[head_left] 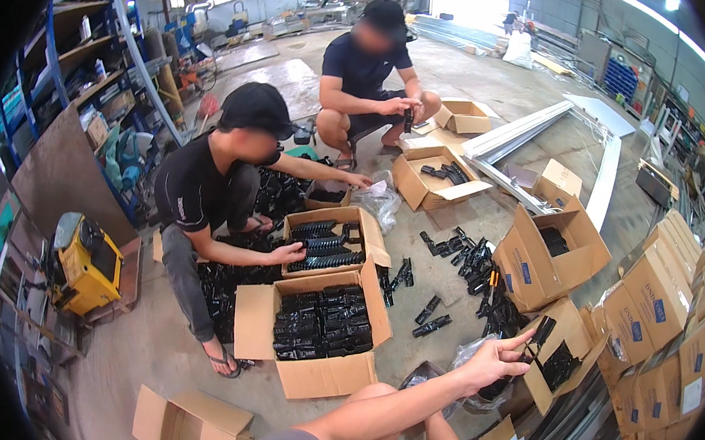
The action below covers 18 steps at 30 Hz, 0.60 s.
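My left hand (496, 367) reaches across to the right, its index finger stretched out. A black tube-shaped part (542, 330) sits at its fingertips, apparently pinched between finger and thumb. It is over an open cardboard box (543, 389) with more black parts inside. Crumpled clear plastic (467, 352) lies under my wrist. My right hand is not visible. Beside my hand is a loose pile of black parts (499, 316) on the floor, with an orange-handled tool (493, 284) among them. Two single black parts (432, 325) lie to its left.
A large carton (303, 380) of wrapped black parts stands ahead, with another carton (374, 231) behind. Two co-workers (208, 177) squat opposite, handling parts. Cartons (649, 310) are stacked at right. A white frame (604, 180) lies on the floor beyond. A yellow machine (88, 263) stands at left.
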Available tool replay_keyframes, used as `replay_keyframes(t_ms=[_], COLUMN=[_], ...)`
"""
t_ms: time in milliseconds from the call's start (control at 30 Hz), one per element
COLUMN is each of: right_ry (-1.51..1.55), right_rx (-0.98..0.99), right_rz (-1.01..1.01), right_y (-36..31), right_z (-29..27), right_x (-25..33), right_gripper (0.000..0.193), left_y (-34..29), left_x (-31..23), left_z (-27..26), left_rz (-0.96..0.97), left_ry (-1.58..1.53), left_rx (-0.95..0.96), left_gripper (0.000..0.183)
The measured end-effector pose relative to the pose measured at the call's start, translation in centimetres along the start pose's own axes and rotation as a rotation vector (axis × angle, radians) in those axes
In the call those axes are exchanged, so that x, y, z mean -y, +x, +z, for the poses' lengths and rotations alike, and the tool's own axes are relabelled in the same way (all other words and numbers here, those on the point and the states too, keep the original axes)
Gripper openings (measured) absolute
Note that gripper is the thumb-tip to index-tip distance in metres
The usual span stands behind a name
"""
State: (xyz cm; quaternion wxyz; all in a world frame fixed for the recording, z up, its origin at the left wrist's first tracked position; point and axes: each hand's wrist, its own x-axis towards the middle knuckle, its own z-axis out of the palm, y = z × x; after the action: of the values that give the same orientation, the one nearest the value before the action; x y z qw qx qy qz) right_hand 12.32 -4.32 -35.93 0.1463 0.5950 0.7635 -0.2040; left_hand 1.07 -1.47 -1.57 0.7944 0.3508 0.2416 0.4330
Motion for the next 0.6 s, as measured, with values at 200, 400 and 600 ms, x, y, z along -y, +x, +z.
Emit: replay_keyframes(t_ms=[200,400,600], right_ry=[0.012,0.003,0.000], right_rx=[0.013,0.019,0.028], right_rz=[0.001,-0.003,-0.020], right_y=[-0.4,-0.7,-1.1], right_z=[-0.6,-1.4,-1.4], right_x=[-1.4,-2.9,-3.2], right_gripper=[0.027,0.033,0.040], left_y=[0.9,1.6,1.6], left_x=[1.5,2.0,3.0], left_z=[-0.2,-0.1,0.4], left_rz=[0.030,-0.027,0.026], left_ry=[0.080,0.106,0.124], left_rx=[0.049,0.063,0.047], left_gripper=[0.076,0.078,0.078])
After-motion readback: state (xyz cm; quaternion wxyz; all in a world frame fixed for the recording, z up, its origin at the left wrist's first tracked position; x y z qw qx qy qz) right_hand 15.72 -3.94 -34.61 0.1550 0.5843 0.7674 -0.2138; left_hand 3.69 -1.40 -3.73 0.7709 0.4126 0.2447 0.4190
